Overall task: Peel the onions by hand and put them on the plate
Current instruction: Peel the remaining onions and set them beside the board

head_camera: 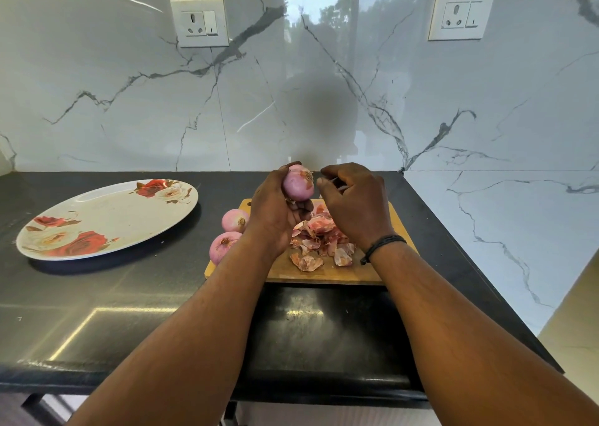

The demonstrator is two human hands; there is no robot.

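We are in the peeling step. Our left hand (275, 211) is raised over the far edge of the rectangular wooden cutting board (327, 275), its fingers wrapped around a round, pinkish-purple onion (299, 182) that looks almost bare, with a dry tuft showing at its upper right. Our right hand (355, 203), with a dark cord bracelet (382, 244) at the wrist, sits just beside that tuft, fingers curled in and tips drawn together as if pinching; whether a scrap of skin is between them we cannot tell, since the spot is small and shaded.

Two more pale purple onions (230, 232) rest at the board's left edge, one touching the other, both apparently peeled. A heap of papery reddish skins (319, 241) lies on the board beneath our hands. The oval white plate with red roses (107, 211) sits well apart to the left on the black stone counter (113, 296), and holds no onion yet.

We judge the peeling nearly done. The next move calls for plucking off what clings near the tuft, dropping it on the heap, then carrying the held onion left to the plate, with the other two to follow.
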